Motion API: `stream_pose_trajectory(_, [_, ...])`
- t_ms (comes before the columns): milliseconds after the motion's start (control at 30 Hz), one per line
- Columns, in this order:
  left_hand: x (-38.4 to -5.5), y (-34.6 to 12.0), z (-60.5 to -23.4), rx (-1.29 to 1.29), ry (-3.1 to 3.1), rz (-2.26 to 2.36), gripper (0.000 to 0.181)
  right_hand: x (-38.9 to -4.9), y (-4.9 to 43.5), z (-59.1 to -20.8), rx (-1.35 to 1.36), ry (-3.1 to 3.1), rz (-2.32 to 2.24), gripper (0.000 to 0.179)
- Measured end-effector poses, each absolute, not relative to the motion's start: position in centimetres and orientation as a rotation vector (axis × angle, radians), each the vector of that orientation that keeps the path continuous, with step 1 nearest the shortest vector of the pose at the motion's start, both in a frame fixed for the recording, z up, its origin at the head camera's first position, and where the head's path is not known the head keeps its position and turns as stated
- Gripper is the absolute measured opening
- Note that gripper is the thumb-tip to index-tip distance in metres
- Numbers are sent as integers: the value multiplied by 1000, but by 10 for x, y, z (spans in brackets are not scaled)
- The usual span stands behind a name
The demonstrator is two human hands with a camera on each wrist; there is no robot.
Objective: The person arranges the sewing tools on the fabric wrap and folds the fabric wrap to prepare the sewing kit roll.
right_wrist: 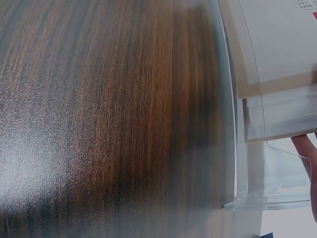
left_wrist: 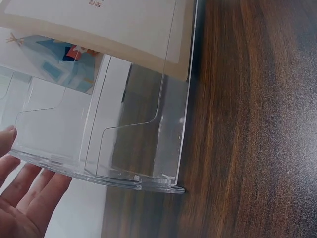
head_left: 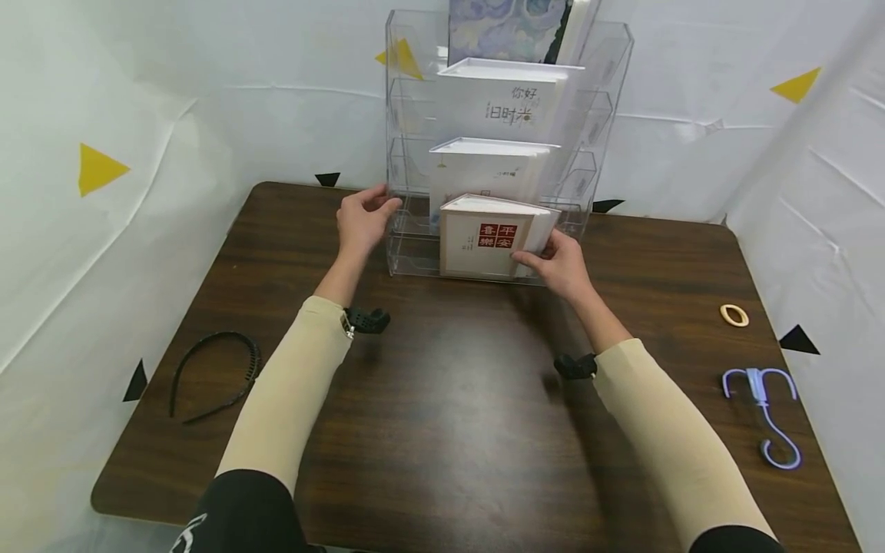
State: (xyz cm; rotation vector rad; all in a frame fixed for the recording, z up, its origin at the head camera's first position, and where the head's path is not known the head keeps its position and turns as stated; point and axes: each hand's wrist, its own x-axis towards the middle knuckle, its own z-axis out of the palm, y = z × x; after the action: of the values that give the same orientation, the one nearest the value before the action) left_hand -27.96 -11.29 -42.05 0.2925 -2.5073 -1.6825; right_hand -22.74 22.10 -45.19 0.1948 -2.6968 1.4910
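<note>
A clear acrylic tiered rack (head_left: 415, 266) stands at the back of the table with books on its steps. My left hand (head_left: 362, 223) pinches the rack's left side wall; in the left wrist view the thumb lies on one face of the panel and the fingers (left_wrist: 47, 196) on the other. My right hand (head_left: 563, 265) grips the right side of the lowest book (head_left: 459, 238), a cream one with a red square of characters, thumb on its front cover. That book sits upright in the bottom tier. In the right wrist view only part of the right hand (right_wrist: 308, 156) shows.
Behind the lowest book stand a small white book (head_left: 456, 173), a larger white book (head_left: 463, 104) and a purple-blue painted book (head_left: 501, 31). A black headband (head_left: 252, 357) lies at left. At right are a wooden ring (head_left: 725, 311) and a lilac hook hanger (head_left: 758, 388).
</note>
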Motion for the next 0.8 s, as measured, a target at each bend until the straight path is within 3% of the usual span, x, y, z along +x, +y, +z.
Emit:
stream_pose_trajectory(533, [-278, -113, -417, 319, -2566, -1632, 44, -204, 229, -416, 456, -2488, 1453, 41])
stream_pose_trajectory(800, [-278, -113, -416, 295, -2569, -1668, 45, -177, 265, -394, 392, -2213, 1661, 39])
